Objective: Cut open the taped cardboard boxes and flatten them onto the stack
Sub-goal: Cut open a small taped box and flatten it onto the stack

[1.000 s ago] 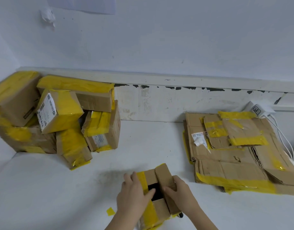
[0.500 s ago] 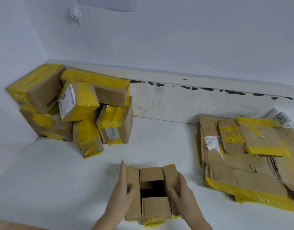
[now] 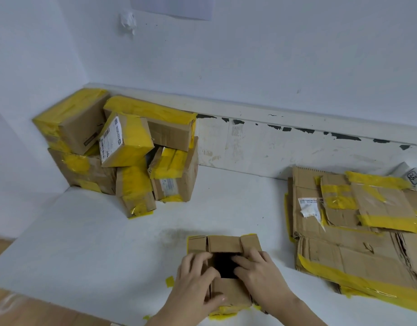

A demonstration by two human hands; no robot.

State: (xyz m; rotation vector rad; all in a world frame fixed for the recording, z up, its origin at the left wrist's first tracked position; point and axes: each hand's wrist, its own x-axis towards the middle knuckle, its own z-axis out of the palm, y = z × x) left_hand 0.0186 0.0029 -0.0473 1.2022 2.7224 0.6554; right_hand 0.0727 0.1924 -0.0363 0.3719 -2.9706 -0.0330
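Observation:
A small cardboard box with yellow tape along its edges lies on the white table near me, its four flaps spread open around a dark hole. My left hand lies on the left flap with its fingers at the rim of the hole and its thumb on the near flap. My right hand lies flat on the right flap, fingertips at the hole. A stack of flattened boxes sits to the right. Several taped boxes are piled at the back left.
A scrap of yellow tape lies on the table just left of my left hand. A white plug adapter sits behind the flattened stack at the right edge. The table's front edge runs along the lower left.
The box's flaps have been folded outward and the box turned square to me. Both hands have slid from the side flaps inward to the hole.

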